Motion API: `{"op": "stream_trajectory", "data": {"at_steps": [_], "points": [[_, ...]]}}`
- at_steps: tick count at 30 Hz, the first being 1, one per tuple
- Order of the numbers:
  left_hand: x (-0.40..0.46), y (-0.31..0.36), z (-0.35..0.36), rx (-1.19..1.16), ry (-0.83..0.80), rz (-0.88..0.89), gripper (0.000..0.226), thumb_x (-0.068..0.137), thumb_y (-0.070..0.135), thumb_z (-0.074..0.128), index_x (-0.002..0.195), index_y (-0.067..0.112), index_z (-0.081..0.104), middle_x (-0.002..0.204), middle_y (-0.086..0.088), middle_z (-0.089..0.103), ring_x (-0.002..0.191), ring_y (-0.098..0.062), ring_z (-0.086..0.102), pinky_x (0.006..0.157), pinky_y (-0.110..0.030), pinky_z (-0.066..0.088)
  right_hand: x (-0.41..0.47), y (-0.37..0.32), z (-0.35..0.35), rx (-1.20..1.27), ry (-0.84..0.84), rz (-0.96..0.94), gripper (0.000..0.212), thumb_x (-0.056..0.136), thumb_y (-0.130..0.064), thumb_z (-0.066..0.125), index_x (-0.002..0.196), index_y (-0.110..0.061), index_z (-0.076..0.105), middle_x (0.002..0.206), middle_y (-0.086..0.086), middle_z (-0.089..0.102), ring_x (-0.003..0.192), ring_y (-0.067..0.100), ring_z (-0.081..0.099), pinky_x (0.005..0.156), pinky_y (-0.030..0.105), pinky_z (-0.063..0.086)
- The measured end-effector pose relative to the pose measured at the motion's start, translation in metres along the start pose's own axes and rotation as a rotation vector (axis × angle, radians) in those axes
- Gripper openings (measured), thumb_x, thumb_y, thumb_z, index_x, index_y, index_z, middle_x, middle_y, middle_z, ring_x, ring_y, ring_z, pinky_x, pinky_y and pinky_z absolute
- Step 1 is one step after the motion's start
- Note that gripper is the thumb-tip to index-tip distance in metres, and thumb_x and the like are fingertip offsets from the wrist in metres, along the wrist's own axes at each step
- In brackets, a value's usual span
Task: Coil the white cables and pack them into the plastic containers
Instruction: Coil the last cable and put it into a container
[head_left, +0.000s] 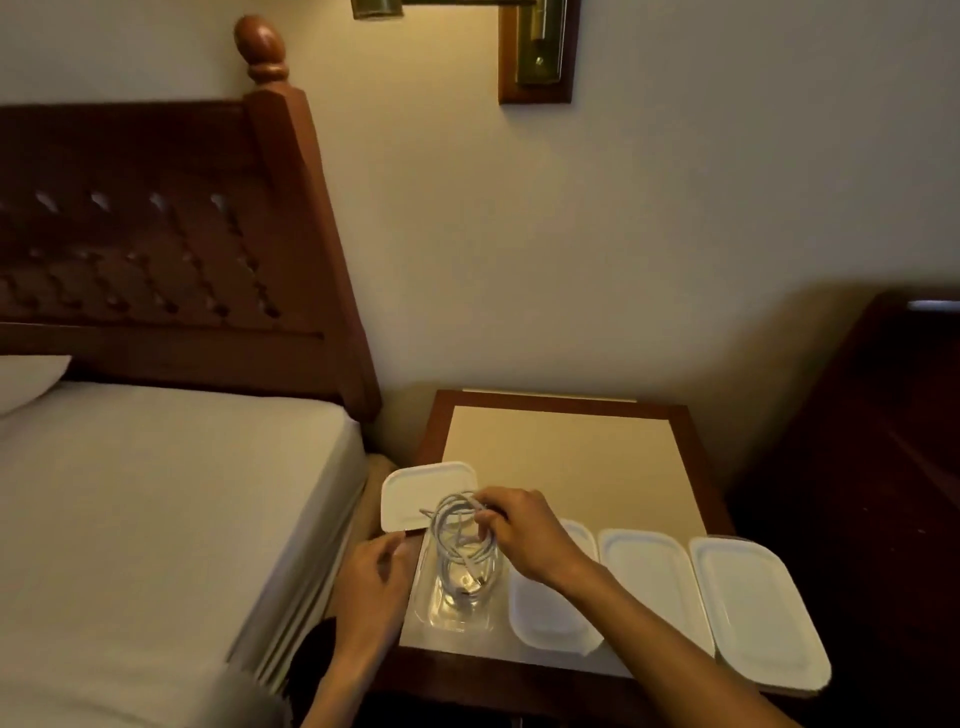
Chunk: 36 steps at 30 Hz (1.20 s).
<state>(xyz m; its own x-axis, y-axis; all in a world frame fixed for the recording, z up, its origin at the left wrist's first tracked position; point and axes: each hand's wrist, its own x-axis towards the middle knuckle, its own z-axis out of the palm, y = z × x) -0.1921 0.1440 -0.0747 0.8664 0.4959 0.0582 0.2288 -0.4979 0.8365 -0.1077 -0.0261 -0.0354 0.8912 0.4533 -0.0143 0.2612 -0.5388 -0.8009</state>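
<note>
While the coiled white cable (462, 535) is pinched in the right hand (524, 535) above the open clear container (452, 597), its loops should be kept tight. That container is steadied by the left hand (374, 577), fingers curled at its rim, beside three lidded ones on the counter (571, 457).

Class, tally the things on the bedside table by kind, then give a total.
Closed containers with white lids: 3
Open clear container: 1
Loose white lid: 1
Coiled white cable: 1
Total: 6
</note>
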Motion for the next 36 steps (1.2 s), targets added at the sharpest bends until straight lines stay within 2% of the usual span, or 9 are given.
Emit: {"op": "stream_trajectory", "data": {"at_steps": [4, 8, 13, 18, 23, 26, 29, 32, 36], "points": [[0.005, -0.016, 0.008, 0.045, -0.013, 0.009, 0.041, 0.095, 0.021, 0.054, 0.136, 0.025, 0.05, 0.136, 0.008, 0.05, 0.113, -0.013, 0.053, 0.095, -0.032, 0.046, 0.02, 0.004, -0.007, 0.098, 0.142, 0.051, 0.017, 0.1, -0.015, 0.047, 0.106, -0.018, 0.063, 0.081, -0.004, 0.065, 0.07, 0.006, 0.058, 0.071, 0.021, 0.049], [0.015, 0.002, 0.014, -0.178, -0.262, 0.067, 0.064, 0.093, 0.025, 0.054, 0.149, 0.035, 0.025, 0.152, 0.021, 0.024, 0.138, 0.0, 0.026, 0.115, -0.031, 0.024, 0.037, 0.016, -0.013, 0.206, 0.24, 0.199, 0.023, 0.103, -0.017, 0.041, 0.103, -0.016, 0.064, 0.081, -0.002, 0.063, 0.077, 0.012, 0.057, 0.073, 0.029, 0.048], [0.012, -0.006, 0.018, 0.07, -0.184, 0.324, 0.068, 0.076, 0.068, 0.06, 0.135, 0.035, 0.048, 0.142, 0.021, 0.042, 0.131, 0.001, 0.04, 0.108, -0.027, 0.036, 0.041, 0.028, -0.002, 0.243, 0.25, 0.313, 0.026, 0.104, -0.016, 0.039, 0.106, -0.013, 0.064, 0.089, 0.005, 0.067, 0.082, 0.016, 0.06, 0.071, 0.023, 0.047], [-0.01, -0.025, 0.027, 0.247, -0.063, 0.556, 0.057, 0.081, 0.055, 0.061, 0.126, 0.02, 0.06, 0.132, 0.008, 0.057, 0.126, -0.005, 0.049, 0.105, -0.018, 0.039, 0.039, 0.029, 0.009, 0.175, 0.216, 0.286, 0.023, 0.103, -0.015, 0.042, 0.106, -0.014, 0.065, 0.079, 0.0, 0.067, 0.073, 0.01, 0.061, 0.071, 0.021, 0.05], [-0.019, -0.049, 0.035, 0.287, -0.005, 0.665, 0.037, 0.088, 0.041, 0.062, 0.111, 0.014, 0.07, 0.123, 0.0, 0.064, 0.121, -0.016, 0.057, 0.099, -0.036, 0.049, 0.032, 0.027, 0.013, 0.068, 0.197, 0.176, 0.02, 0.101, -0.016, 0.048, 0.104, -0.014, 0.068, 0.078, -0.003, 0.065, 0.066, 0.003, 0.057, 0.057, 0.004, 0.041], [-0.022, -0.056, 0.035, 0.329, -0.007, 0.688, 0.037, 0.095, 0.042, 0.052, 0.106, 0.013, 0.072, 0.123, -0.001, 0.065, 0.118, -0.019, 0.059, 0.107, -0.031, 0.041, 0.029, 0.028, 0.022, -0.042, 0.125, 0.127, 0.024, 0.1, -0.02, 0.049, 0.106, -0.015, 0.071, 0.082, -0.006, 0.067, 0.075, 0.009, 0.06, 0.075, 0.023, 0.05], [-0.026, -0.055, 0.033, 0.313, -0.003, 0.657, 0.04, 0.095, 0.044, 0.047, 0.1, 0.015, 0.074, 0.118, 0.0, 0.067, 0.113, -0.018, 0.063, 0.109, -0.025, 0.037, 0.028, 0.033, 0.029, -0.211, 0.03, 0.153, 0.026, 0.101, -0.025, 0.045, 0.107, -0.023, 0.07, 0.094, -0.002, 0.072, 0.094, 0.018, 0.059, 0.093, 0.038, 0.041], [-0.028, -0.054, 0.03, 0.306, -0.011, 0.672, 0.044, 0.097, 0.046, 0.044, 0.098, 0.015, 0.075, 0.114, 0.001, 0.068, 0.111, -0.016, 0.063, 0.11, -0.025, 0.036, 0.027, 0.033, 0.027, -0.077, 0.017, 0.154, 0.026, 0.099, -0.019, 0.046, 0.101, -0.016, 0.072, 0.087, 0.002, 0.071, 0.081, 0.016, 0.062, 0.081, 0.033, 0.051], [-0.026, -0.046, 0.031, 0.284, 0.034, 0.681, 0.04, 0.091, 0.051, 0.056, 0.095, 0.015, 0.073, 0.109, 0.004, 0.069, 0.109, -0.013, 0.063, 0.105, -0.033, 0.043, 0.029, 0.029, 0.014, 0.175, 0.117, 0.259, 0.026, 0.1, -0.015, 0.045, 0.091, -0.015, 0.069, 0.075, -0.002, 0.065, 0.067, 0.009, 0.056, 0.061, 0.017, 0.043]]}}
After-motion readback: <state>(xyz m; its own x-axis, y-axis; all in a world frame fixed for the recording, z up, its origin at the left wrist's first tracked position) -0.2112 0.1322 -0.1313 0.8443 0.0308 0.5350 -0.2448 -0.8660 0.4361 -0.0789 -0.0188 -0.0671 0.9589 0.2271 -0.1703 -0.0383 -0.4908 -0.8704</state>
